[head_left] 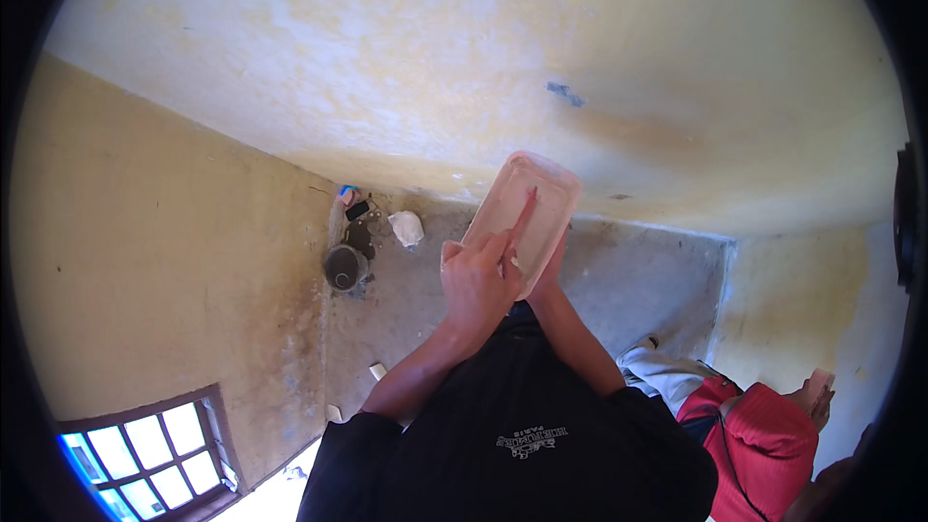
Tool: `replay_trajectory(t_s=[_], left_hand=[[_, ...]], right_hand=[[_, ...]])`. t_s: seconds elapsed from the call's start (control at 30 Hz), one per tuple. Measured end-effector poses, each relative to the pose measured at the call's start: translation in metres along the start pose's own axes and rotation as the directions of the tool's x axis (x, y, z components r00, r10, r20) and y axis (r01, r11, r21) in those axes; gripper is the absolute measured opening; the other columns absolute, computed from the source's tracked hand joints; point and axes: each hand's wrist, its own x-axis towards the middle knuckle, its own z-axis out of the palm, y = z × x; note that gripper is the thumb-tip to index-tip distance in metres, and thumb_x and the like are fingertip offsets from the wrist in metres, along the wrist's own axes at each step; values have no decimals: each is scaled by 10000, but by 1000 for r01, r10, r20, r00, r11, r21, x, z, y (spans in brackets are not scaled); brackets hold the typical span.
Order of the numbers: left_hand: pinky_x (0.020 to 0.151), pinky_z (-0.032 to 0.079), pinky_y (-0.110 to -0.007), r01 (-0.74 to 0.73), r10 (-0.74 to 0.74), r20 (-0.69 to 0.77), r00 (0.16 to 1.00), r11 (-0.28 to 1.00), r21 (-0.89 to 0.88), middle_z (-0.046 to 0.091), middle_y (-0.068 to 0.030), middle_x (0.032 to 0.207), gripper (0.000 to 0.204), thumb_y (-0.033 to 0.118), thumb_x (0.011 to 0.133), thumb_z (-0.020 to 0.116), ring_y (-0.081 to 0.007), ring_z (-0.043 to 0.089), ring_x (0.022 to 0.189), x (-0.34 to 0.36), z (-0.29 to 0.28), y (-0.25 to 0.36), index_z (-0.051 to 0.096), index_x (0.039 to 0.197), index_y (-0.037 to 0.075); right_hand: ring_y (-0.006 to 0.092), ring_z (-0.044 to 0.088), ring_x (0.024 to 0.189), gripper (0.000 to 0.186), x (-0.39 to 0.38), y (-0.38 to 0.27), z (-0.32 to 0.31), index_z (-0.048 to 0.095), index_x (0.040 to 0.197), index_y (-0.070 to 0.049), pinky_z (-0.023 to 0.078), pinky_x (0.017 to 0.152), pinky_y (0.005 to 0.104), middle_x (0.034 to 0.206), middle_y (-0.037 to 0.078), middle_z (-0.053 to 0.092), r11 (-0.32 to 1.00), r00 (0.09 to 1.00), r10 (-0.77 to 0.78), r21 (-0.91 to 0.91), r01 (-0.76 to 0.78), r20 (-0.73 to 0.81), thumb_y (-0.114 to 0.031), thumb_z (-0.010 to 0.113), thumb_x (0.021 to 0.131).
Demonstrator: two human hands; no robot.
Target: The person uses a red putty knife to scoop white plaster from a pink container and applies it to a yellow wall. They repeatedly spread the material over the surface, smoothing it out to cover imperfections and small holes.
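I hold a rectangular pale pinkish plastic tray point(546, 174) tilted in front of me, low centre of the view. A slim reddish stick or tool point(524, 216) lies over its inside, its lower end at the fingers of my left hand point(477, 285). That hand is curled round the tool at the tray's lower left. My right hand point(549, 271) grips the tray from behind its right side, with most of the fingers hidden. Beyond the tray rises a pale yellow, patchy white wall point(406, 68) with a small grey patch point(564, 93).
On the grey floor point(638, 271), at the left corner, are a dark bucket point(345, 269), a white bag point(407, 228) and a dark rectangular object point(359, 210). A small-paned window point(145, 459) is lower left. A person in red point(759, 440) at lower right holds a pale block-like object point(820, 385).
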Motion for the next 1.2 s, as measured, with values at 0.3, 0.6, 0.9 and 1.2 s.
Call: replay_trajectory(t_s=[0.3, 0.6, 0.9, 1.2], left_hand=[[671, 403, -403, -55, 55, -7, 998, 998, -41, 673, -95, 779, 115, 85, 792, 663, -294, 607, 620, -9, 11, 3, 698, 900, 66], [663, 390, -397, -71, 69, -31, 997, 994, -78, 669, -92, 766, 116, 78, 787, 667, -293, 601, 607, -12, 5, 2, 689, 899, 59], [655, 387, -371, -62, 63, 8, 998, 991, -121, 604, -74, 666, 104, 54, 802, 689, -258, 578, 583, -17, -8, -3, 701, 906, 52], [629, 367, -391, -74, 76, 10, 997, 984, -161, 595, -82, 658, 95, 59, 799, 683, -267, 572, 568, -16, -16, -3, 693, 893, 57]], right_hand=[[251, 549, 1238, 669, -3, 1, 2, 459, 1437, -171, 460, 1043, 417, 1385, 50, 543, 985, 988, -65, -170, 42, -137, -656, 323, 996], [234, 551, 1232, 669, -4, 1, 9, 458, 1433, -171, 463, 1039, 412, 1367, 38, 554, 987, 992, -89, -140, 75, -93, -657, 315, 996], [252, 553, 1233, 684, -6, -2, 21, 452, 1435, -168, 466, 1039, 428, 1368, 55, 554, 1000, 998, -15, -15, 14, -60, -667, 301, 993], [257, 558, 1229, 705, -7, -2, 24, 454, 1437, -163, 467, 1039, 445, 1370, 59, 559, 1000, 998, -17, 8, 17, -57, -680, 302, 984]])
